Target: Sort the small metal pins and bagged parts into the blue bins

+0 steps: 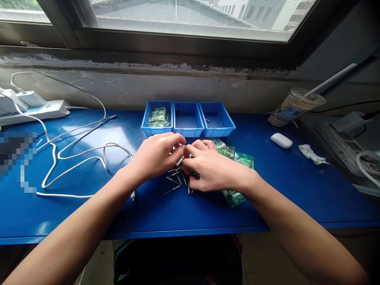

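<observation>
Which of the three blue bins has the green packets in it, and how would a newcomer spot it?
Start at the window, then drop to the blue table below it, where three blue bins sit in a row by the wall. Take the left bin, just beyond the left hand. It alone holds a heap of green packets; the middle bin and right bin look almost bare.

Blue trays point(188, 128), blue table point(297, 190)

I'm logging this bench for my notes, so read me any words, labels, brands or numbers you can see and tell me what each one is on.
No text reads clearly.
Clear plastic drink cup with straw: blue-and-white label, print too blurred.
Green printed plastic packets beside the right hand: markings too small.
White power strip: no legible marking.
</observation>
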### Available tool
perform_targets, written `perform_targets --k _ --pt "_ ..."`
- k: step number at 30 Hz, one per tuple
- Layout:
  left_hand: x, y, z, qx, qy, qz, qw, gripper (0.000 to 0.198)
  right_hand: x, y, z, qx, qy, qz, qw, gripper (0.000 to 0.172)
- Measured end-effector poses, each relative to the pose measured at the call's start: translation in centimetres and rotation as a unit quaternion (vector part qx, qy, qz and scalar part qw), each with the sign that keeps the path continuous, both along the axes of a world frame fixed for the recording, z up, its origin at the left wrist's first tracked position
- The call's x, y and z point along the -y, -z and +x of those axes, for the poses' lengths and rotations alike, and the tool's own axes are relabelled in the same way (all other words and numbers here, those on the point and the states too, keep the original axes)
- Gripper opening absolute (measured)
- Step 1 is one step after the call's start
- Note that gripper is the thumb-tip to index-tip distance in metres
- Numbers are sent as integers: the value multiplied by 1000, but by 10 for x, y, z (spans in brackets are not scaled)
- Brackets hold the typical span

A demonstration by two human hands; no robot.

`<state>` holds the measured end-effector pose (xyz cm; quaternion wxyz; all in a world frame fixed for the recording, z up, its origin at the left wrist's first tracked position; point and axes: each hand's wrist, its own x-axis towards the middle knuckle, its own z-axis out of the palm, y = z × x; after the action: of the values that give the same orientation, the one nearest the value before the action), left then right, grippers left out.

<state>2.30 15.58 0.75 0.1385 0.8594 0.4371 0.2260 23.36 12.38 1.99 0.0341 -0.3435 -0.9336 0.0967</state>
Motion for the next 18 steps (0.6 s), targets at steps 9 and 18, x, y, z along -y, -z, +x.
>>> perform_targets --k 9,18 --pt "-1 1 0 -4 2 5 1000 22 2 -1 -5 10 6 2 1000 15" --pt "0 0 0 5 6 11 1000 21 4 0 -6 13 4 17 1000 17"
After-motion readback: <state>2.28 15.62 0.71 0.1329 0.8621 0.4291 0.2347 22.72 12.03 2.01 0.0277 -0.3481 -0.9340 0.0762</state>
